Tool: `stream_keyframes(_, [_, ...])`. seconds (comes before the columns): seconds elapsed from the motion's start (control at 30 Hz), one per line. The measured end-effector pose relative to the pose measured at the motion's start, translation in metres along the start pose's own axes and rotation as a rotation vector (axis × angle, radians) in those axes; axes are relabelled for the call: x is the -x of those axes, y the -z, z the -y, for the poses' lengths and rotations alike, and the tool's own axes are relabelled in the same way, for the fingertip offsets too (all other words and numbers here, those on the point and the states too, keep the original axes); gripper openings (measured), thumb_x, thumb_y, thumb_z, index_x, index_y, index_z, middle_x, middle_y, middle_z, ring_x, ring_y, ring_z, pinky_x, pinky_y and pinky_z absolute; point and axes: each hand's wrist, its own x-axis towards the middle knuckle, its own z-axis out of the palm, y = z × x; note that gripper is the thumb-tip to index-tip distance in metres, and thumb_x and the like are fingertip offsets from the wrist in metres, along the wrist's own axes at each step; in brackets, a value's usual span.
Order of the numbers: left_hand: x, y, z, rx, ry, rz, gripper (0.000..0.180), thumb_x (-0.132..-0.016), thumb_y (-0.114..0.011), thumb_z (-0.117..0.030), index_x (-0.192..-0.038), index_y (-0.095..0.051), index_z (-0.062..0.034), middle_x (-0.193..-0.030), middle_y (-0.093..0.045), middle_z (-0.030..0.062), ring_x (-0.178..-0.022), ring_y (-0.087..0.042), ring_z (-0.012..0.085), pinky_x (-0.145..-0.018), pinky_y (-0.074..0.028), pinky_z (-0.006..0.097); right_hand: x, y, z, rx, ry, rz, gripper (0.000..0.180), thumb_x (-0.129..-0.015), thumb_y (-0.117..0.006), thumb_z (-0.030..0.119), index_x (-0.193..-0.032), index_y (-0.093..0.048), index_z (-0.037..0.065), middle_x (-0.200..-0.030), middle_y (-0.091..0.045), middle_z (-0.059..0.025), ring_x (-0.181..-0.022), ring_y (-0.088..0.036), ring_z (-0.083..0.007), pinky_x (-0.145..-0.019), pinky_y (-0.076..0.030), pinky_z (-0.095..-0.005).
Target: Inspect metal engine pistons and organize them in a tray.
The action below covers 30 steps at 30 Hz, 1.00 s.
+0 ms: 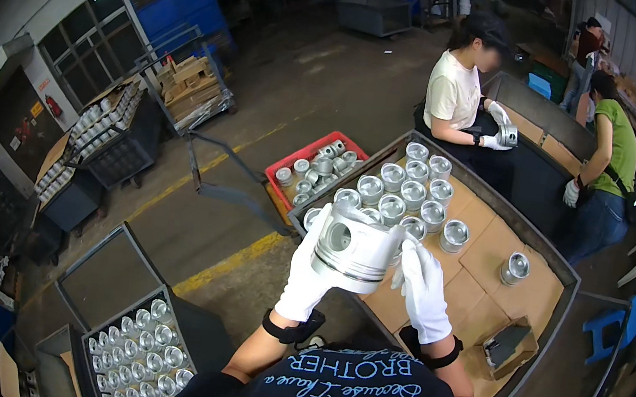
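Observation:
A large silver piston (358,248) is held up in front of my chest, above the near side of a cardboard-lined metal table (477,294). My gloved left hand (306,276) grips its left side, near the round pin hole. At the opposite edge, my gloved right hand (422,288) has its fingers drawn together against the piston. Whether anything small sits between those fingertips is hidden. Ring grooves run around the piston's lower end. Beyond it, several pistons (413,194) stand grouped on the cardboard, and a lone piston (516,269) stands farther right.
An open cardboard box (509,348) lies at the table's near right. A red crate (278,161) of pistons adjoins the far left corner. A piston-filled cart (143,354) stands lower left. Across the table, a gloved co-worker (455,95) holds another piston; a person in green (612,154) leans over a bin.

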Motion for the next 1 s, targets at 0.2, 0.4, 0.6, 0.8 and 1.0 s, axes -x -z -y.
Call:
stream_keyframes(0.2, [0.006, 0.003, -0.01, -0.349, -0.114, 0.037, 0.082, -0.079, -0.075, -0.013, -0.147, -0.029, -0.0022, -0.124, -0.06, 0.0183, -0.11, -0.061, 0.0233, -0.095, -0.046, 0.034, -0.002, 0.013, 0.008, -0.304, -0.266, 0.146, 0.047, -0.099, -0.048, 0.036, -0.125, -0.055, -0.002, -0.087, -0.064, -0.0084, -0.075, -0.061, -0.0113, -0.052, -0.046, -0.0231])
stream_keyframes(0.4, [-0.005, -0.004, -0.005, -0.59, -0.537, 0.056, 0.067, -0.064, -0.085, -0.025, -0.118, -0.056, 0.0028, -0.1, -0.065, 0.0176, -0.09, -0.063, 0.0353, -0.082, -0.051, 0.041, -0.016, 0.007, -0.058, -0.522, -0.036, 0.238, 0.039, -0.099, -0.044, 0.024, -0.127, -0.053, -0.002, -0.105, -0.064, -0.0098, -0.086, -0.064, -0.0133, -0.065, -0.052, -0.0264])
stream_keyframes(0.6, [-0.006, -0.005, 0.002, -0.282, -0.14, 0.206, 0.105, -0.059, -0.089, -0.03, -0.143, -0.034, 0.0013, -0.124, -0.056, 0.0171, -0.111, -0.057, 0.026, -0.091, -0.047, 0.037, -0.002, 0.008, -0.045, -0.606, -0.3, 0.237, 0.037, -0.096, -0.038, 0.013, -0.126, -0.052, -0.004, -0.123, -0.059, -0.0152, -0.114, -0.057, -0.0251, -0.099, -0.046, -0.0383])
stream_keyframes(0.8, [0.011, 0.011, 0.03, 0.812, 0.737, 0.603, 0.082, -0.081, -0.075, -0.032, -0.141, -0.031, 0.002, -0.125, -0.055, 0.0208, -0.103, -0.062, 0.0296, -0.083, -0.056, 0.04, -0.025, 0.004, -0.031, -0.999, -0.386, 0.135, 0.04, -0.091, -0.045, 0.009, -0.128, -0.051, -0.006, -0.127, -0.058, -0.0131, -0.118, -0.054, -0.0222, -0.104, -0.041, -0.0359])
stream_keyframes(1.0, [0.012, 0.001, 0.008, 1.271, 1.012, 0.468, 0.075, -0.088, -0.064, -0.025, -0.144, -0.023, 0.0038, -0.138, -0.04, 0.0301, -0.12, -0.048, 0.0472, -0.089, -0.054, 0.053, -0.042, -0.003, -0.044, -0.924, -0.272, 0.237, 0.033, -0.093, -0.047, 0.008, -0.124, -0.057, 0.002, -0.121, -0.061, -0.0065, -0.114, -0.055, -0.0148, -0.1, -0.042, -0.0302])
